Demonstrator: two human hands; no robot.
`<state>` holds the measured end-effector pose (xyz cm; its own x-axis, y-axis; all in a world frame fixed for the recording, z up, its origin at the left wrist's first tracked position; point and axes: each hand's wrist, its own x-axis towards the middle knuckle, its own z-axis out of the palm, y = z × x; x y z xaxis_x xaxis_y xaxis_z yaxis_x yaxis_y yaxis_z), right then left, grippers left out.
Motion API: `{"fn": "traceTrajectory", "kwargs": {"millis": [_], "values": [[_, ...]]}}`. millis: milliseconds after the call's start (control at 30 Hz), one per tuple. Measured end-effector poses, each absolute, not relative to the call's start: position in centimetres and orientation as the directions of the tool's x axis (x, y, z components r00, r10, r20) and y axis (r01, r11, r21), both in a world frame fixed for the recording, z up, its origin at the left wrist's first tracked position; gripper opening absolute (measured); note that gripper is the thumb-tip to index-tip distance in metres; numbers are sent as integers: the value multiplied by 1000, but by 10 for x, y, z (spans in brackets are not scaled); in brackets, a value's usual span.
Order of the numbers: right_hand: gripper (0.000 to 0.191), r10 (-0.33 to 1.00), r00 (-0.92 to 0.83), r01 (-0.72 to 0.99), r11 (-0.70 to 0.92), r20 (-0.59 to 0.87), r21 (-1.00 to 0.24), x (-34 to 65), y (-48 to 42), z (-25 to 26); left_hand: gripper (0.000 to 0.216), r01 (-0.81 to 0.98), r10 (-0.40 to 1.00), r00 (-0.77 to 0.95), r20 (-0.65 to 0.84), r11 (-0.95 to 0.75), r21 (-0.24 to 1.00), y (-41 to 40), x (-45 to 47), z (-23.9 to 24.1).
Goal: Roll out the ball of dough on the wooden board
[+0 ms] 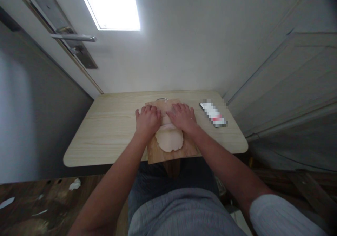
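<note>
A flat round of pale dough (170,140) with a ragged edge lies on a wooden cutting board (156,155). Across its far side runs a pale band (167,126); whether this is a rolling pin or a fold of dough I cannot tell. My left hand (149,118) rests palm down at the band's left end, fingers pointing forward and slightly apart. At the right end my right hand (183,116) lies palm down, its fingers stretched forward and angled inward. Both hands cover part of the board and whatever is directly under the palms.
The board stands on a light wood-grain table (105,130), its near edge jutting past the table's front. A metal handle (162,99) shows at the board's far end. To the right lies a phone (213,114). Behind the table rises a white door with a lever handle (76,37).
</note>
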<state>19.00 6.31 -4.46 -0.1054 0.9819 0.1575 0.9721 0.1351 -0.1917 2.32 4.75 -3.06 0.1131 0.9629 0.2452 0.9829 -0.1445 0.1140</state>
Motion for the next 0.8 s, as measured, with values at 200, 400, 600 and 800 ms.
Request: {"fn": "traceTrajectory", "kwargs": {"millis": [200, 400, 600, 800], "values": [[51, 984, -42, 975, 78, 171, -209, 188, 73, -43, 49, 987, 963, 117, 242, -140, 80, 64, 22, -33], [49, 977, -46, 975, 89, 208, -201, 189, 49, -44, 49, 986, 963, 111, 246, -137, 90, 36, 24, -29], [49, 963, -21, 976, 79, 267, -205, 191, 12, -54, 45, 983, 949, 78, 306, -124, 134, 0, 28, -30], [48, 956, -16, 969, 87, 294, -229, 193, -15, -58, 46, 973, 929, 73, 364, -146, 177, -33, 29, -39]]}}
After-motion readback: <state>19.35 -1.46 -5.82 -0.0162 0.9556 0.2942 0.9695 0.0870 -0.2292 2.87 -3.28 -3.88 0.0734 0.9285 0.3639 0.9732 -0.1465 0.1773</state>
